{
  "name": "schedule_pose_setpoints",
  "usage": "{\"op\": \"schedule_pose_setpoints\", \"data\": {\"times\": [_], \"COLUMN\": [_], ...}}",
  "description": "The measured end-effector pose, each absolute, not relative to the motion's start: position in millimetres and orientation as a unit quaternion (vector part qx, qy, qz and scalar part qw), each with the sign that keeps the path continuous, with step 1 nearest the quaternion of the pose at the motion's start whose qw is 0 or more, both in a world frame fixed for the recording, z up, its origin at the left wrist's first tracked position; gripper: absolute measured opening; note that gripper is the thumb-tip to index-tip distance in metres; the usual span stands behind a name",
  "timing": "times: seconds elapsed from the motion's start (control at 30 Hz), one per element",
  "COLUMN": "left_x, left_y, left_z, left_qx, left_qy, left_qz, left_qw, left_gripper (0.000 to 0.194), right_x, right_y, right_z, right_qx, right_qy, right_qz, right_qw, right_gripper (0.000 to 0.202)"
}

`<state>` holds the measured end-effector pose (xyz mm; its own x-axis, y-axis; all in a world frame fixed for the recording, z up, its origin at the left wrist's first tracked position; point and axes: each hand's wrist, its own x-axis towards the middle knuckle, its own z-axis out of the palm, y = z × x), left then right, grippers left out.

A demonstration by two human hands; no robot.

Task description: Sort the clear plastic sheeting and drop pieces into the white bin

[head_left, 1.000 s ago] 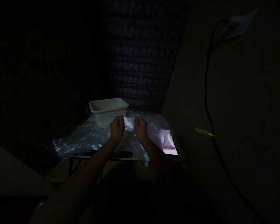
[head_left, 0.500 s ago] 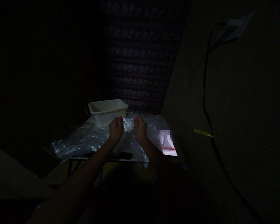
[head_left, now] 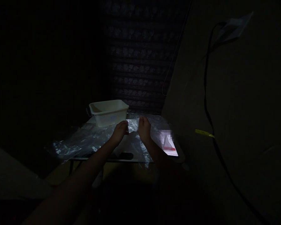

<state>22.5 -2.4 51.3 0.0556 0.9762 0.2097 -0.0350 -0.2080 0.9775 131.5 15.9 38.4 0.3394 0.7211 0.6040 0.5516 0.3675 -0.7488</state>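
Both hands are over a small table in dim light, with a shiny piece of clear plastic film (head_left: 133, 125) stretched between them. My left hand (head_left: 120, 131) is closed, its thumb and fingers pinching the film's left side. On the other side, my right hand (head_left: 144, 128) grips the film with the fingers pressed together. Whether the film is a bag or a loose sheet, I cannot tell. More crumpled clear plastic (head_left: 84, 142) lies spread across the table under and around the hands.
A white plastic tub (head_left: 111, 118) stands at the table's back left. A lit phone or tablet screen (head_left: 170, 148) lies at the right. Along the right wall hangs a black cable (head_left: 206, 103) with a yellow tag (head_left: 204, 133). A dark patterned curtain or blind (head_left: 135, 67) is behind.
My right hand has shifted slightly to the right. The left hand has turned and moved a little right and down, still pinching the film. Tub and screen stay put.
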Motion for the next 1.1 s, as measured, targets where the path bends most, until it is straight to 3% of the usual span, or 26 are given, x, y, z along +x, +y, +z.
{"op": "schedule_pose_setpoints", "data": {"times": [0.3,0.6,0.8,1.1], "left_x": [38,26,17,0], "left_y": [0,6,7,14], "left_z": [43,40,39,35], "left_qx": [0.551,0.49,0.498,0.52], "left_qy": [0.425,0.388,0.435,0.412], "left_qz": [0.516,0.602,0.545,0.553], "left_qw": [0.501,0.497,0.517,0.505], "left_gripper": [0.024,0.031,0.029,0.022], "right_x": [134,136,139,138], "right_y": [22,20,20,13], "right_z": [34,40,40,42], "right_qx": [-0.561,-0.466,-0.445,-0.413], "right_qy": [-0.544,-0.543,-0.51,-0.586], "right_qz": [0.119,0.437,0.438,0.479], "right_qw": [0.612,0.545,0.591,0.507], "right_gripper": [0.026,0.016,0.013,0.014]}}
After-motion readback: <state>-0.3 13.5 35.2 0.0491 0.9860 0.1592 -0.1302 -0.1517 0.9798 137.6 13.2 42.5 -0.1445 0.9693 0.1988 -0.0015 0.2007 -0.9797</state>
